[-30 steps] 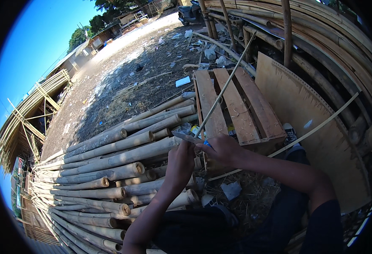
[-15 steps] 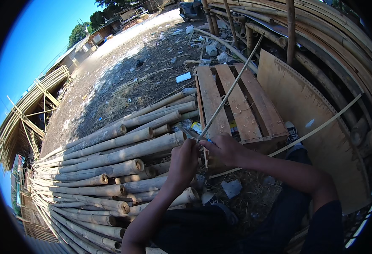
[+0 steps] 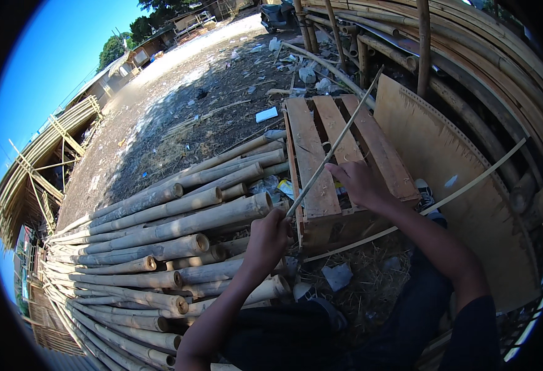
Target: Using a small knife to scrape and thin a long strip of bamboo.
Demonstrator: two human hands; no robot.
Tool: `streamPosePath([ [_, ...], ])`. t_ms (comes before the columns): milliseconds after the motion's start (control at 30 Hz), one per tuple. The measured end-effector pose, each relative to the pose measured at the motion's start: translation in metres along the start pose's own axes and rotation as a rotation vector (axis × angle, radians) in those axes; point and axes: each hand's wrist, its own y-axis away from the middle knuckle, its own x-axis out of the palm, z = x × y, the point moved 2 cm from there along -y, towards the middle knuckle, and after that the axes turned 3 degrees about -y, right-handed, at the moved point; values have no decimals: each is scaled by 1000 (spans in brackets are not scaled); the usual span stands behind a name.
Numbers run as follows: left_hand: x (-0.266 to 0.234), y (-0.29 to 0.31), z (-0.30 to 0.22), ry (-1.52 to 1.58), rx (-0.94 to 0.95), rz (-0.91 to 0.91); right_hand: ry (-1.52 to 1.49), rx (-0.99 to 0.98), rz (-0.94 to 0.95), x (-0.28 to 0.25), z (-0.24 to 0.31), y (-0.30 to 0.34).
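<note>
A long, thin bamboo strip [image 3: 339, 139] slants up and away over a wooden crate. My left hand [image 3: 270, 235] is closed around its near end, beside the cut ends of the bamboo poles. Farther up the strip, my right hand [image 3: 359, 184] is over the crate, fingers curled, thumb side against the strip. The knife seen in this hand a moment ago is mostly hidden now; its blade cannot be made out clearly. The slatted crate [image 3: 312, 201] stands in front of me, with a few shavings on its slats.
Stacked bamboo poles [image 3: 191, 246] lie to the left. A plywood sheet [image 3: 469, 185] leans at the right, with another pale strip [image 3: 469, 196] across it. Upright posts [image 3: 424, 49] and long poles stand behind. A shoe [image 3: 425, 191] shows beside the crate; litter dots the ground.
My right hand has moved away from my left hand, up and to the right along the strip. The knife blade that showed near my left hand is no longer plainly visible there.
</note>
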Motion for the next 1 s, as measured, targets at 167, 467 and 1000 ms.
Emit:
streamPosePath([
  [167, -9, 1, -3, 300, -226, 105, -116, -30, 239, 15, 27, 14],
  [467, -12, -2, 6, 745, -363, 278, -192, -183, 278, 40, 53, 38],
  [1000, -16, -3, 22, 617, -343, 200, 287, -269, 38, 24, 17, -9],
])
